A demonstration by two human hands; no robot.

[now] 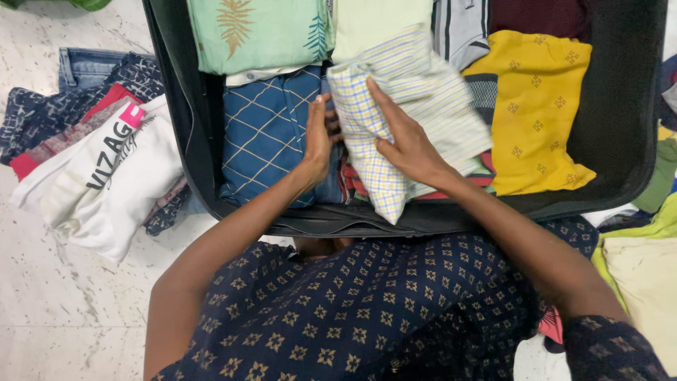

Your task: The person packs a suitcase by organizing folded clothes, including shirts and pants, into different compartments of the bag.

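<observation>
right hand lies flat, fingers spread, on a folded yellow-and-blue checked cotton shirt at frame centre; left hand, open, presses its edge, between a blue diamond-patterned folded cloth and a yellow printed garment in the black suitcase.

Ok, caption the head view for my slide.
Both hands, left hand and right hand, press a folded checked shirt into an open suitcase of folded clothes.

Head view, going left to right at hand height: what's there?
Pile of clothes on the floor → blue diamond-patterned garment → left hand → checked shirt under the right hand → yellow garment.
</observation>
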